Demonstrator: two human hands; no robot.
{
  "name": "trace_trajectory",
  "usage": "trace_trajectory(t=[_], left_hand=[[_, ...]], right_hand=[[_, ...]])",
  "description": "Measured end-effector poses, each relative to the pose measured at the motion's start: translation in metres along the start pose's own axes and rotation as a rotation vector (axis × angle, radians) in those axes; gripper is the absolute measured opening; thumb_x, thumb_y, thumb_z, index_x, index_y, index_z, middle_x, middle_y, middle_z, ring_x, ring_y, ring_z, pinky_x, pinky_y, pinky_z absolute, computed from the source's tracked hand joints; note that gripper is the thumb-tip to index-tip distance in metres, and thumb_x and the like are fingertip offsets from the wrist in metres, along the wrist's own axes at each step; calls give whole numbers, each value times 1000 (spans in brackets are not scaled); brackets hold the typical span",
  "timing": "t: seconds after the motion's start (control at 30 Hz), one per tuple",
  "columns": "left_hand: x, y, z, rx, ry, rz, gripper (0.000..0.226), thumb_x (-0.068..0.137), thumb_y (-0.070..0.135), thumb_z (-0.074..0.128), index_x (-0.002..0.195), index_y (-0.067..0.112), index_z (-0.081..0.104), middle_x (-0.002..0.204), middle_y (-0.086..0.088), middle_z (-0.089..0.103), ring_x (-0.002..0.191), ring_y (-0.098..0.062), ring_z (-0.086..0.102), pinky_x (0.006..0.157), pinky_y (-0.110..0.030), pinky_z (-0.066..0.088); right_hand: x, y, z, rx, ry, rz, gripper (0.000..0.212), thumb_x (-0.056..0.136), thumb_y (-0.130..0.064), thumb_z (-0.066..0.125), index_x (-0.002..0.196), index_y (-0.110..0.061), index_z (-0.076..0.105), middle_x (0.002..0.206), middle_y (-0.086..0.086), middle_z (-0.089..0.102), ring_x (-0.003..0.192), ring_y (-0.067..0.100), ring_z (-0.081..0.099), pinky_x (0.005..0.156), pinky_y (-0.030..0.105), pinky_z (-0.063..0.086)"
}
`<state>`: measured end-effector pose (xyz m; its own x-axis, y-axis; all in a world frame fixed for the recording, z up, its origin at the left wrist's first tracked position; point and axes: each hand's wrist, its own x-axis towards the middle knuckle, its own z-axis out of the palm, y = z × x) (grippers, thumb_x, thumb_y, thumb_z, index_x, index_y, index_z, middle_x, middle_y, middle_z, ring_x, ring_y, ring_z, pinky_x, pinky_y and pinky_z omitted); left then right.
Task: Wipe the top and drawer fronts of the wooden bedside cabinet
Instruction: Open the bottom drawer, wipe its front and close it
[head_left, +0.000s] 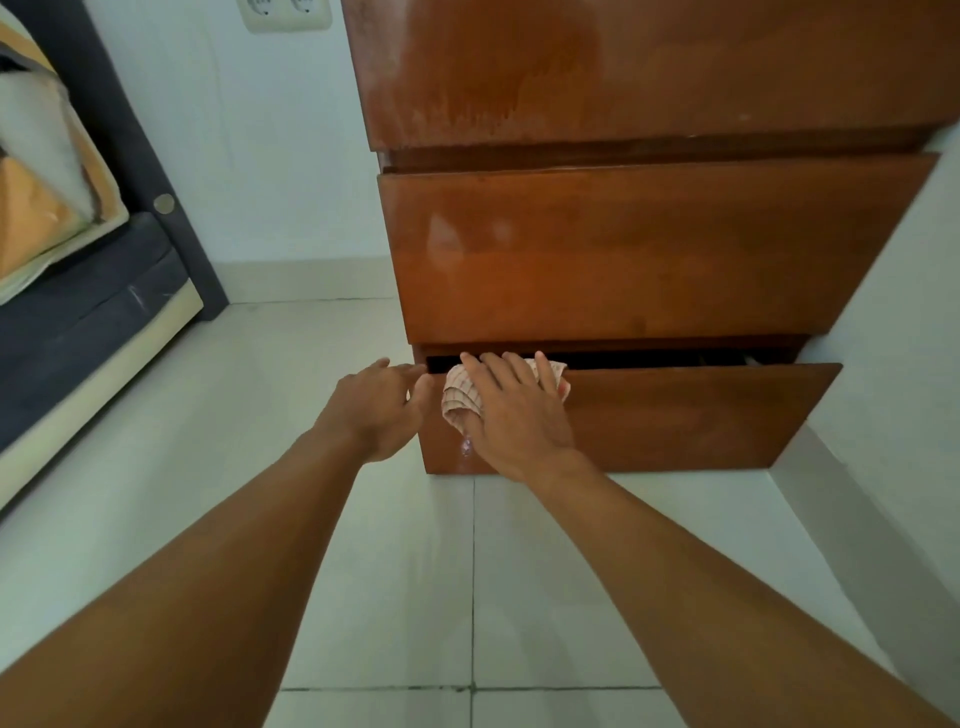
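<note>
Reddish-brown wood fills the upper right of the room, where the bedside cabinet (649, 249) stands against a pale wall (270, 156) with three drawer fronts stacked one above another. The bottom drawer (675, 415) is pulled out a little, leaving a dark gap along its top edge. Dull, whitish smears show on the top drawer front (623, 67).

The person's right hand (514, 410) lies flat on the upper left part of the bottom drawer front. Its fingers are straight and spread wide, and they press a checked, pinkish cloth (460, 392) against the wood. The cloth is bunched under the palm and pokes out at the left side of the hand and past the fingertips near the drawer's top edge. A small wet patch glints on the wood just below the cloth.

The left hand (376, 405) is just beside the right one, at the drawer's left corner. Its fingers are relaxed and nearly straight, with the tips touching that corner, and it holds nothing that I can see.

Both bare forearms reach forward over pale floor tiles (389, 571). On the left stands a dark bed frame (78, 291) with orange and cream bedding, and a white wall socket (283, 13) sits high on the wall.
</note>
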<state>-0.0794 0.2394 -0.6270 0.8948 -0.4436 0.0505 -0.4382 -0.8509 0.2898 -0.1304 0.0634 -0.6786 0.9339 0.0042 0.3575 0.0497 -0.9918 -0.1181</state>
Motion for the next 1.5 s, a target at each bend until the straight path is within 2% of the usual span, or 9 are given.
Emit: trace_trajectory(t=[0.23,0.43,0.57,0.73,0.9,1.1,1.27,1.37,1.5], left_hand=[[8,39,7,-89,-6,98,54,105,45,19,105,18,66,113,-9,69,101,-25,62,89,-41,49],[6,51,16,4,-25,140,60,106,51,21,152,21,44,155,-5,47,146,-30,38,117,-45,29],[4,54,16,50,-35,130,60,106,49,22,156,20,37,158,-7,42,148,-30,33,119,-44,25],[5,52,19,109,-47,133,63,105,53,18,158,20,32,160,-7,39,149,-29,31,119,-45,23],[8,50,20,129,-72,122,66,104,57,16,159,23,28,163,-6,34,151,-29,27,121,-48,21],[3,51,16,125,-117,115,66,103,57,14,160,25,22,166,-6,26,154,-27,19,124,-49,17],[6,51,22,127,-59,113,65,104,56,15,159,23,28,162,-6,35,151,-28,27,121,-50,21],[6,52,24,122,-25,115,75,97,61,10,157,22,34,157,-7,42,147,-29,34,117,-50,25],[4,50,23,136,-2,133,81,91,61,5,156,23,35,156,-6,44,146,-28,37,117,-50,28]], right_hand=[[-11,43,-2,-65,59,17,66,90,-45,68,148,-26,42,138,-2,55,129,25,48,120,47,25],[-44,140,-35,-170,80,104,61,93,-64,40,136,-23,55,123,3,63,114,30,57,109,48,38],[-69,198,-53,-200,105,184,52,92,-49,59,133,-17,60,124,10,66,114,35,58,107,53,38],[-92,246,-67,-176,156,275,58,88,-48,46,123,-6,64,112,18,67,103,41,59,94,52,46],[-101,270,-69,-101,198,400,38,90,-10,71,127,-2,63,118,21,64,116,43,53,101,49,44],[-82,249,-77,39,408,631,16,95,-11,62,109,-6,70,104,24,67,95,44,61,79,47,52],[-76,182,-57,-75,462,91,33,97,-18,52,125,-7,66,123,19,63,115,39,56,101,49,45],[-81,167,-31,-155,169,182,74,88,-31,66,154,-20,37,153,10,44,146,37,35,115,59,32],[-90,195,-31,-115,204,320,75,87,-36,69,153,-21,37,152,11,43,149,37,30,115,61,32]])
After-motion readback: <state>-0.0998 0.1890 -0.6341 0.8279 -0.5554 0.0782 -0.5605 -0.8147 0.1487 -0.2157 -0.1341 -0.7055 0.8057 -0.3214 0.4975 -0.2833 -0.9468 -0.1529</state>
